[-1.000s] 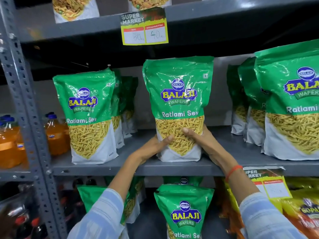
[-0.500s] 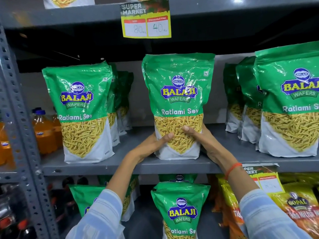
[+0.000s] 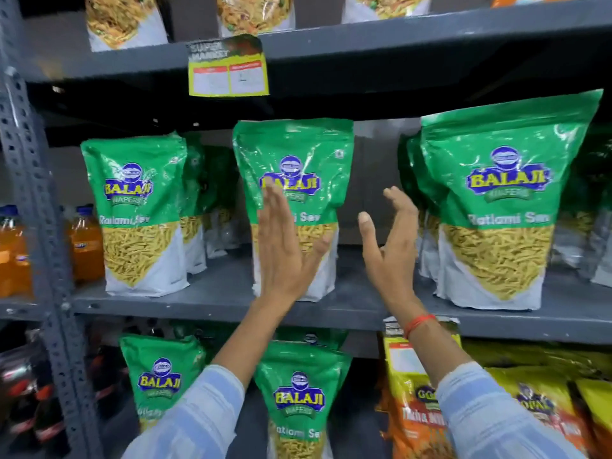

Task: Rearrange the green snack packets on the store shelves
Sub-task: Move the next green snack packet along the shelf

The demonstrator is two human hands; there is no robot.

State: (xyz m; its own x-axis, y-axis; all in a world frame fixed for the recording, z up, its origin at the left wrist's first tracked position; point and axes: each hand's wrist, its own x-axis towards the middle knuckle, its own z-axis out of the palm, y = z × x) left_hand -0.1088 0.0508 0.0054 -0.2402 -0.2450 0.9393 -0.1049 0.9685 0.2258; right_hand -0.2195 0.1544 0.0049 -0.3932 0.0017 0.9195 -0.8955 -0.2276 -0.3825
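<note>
A green Balaji Ratlami Sev packet (image 3: 294, 150) stands upright alone in the middle of the grey middle shelf (image 3: 225, 303). My left hand (image 3: 284, 250) is raised flat in front of its lower half, fingers straight, holding nothing. My right hand (image 3: 387, 246) hovers open to the right of the packet, apart from it. A row of matching green packets (image 3: 139, 213) stands at the left, and another row (image 3: 496, 207) at the right. More green packets (image 3: 298, 395) sit on the shelf below.
Orange drink bottles (image 3: 82, 246) stand at the far left beyond the perforated upright (image 3: 29, 167). A yellow price tag (image 3: 228, 71) hangs from the upper shelf edge. Yellow and orange snack packets (image 3: 417, 409) fill the lower right. Other packets stand on the top shelf.
Both hands have let go of the middle packet's base and lifted away, opening. The packet stays standing. The view has tilted down and moved closer.
</note>
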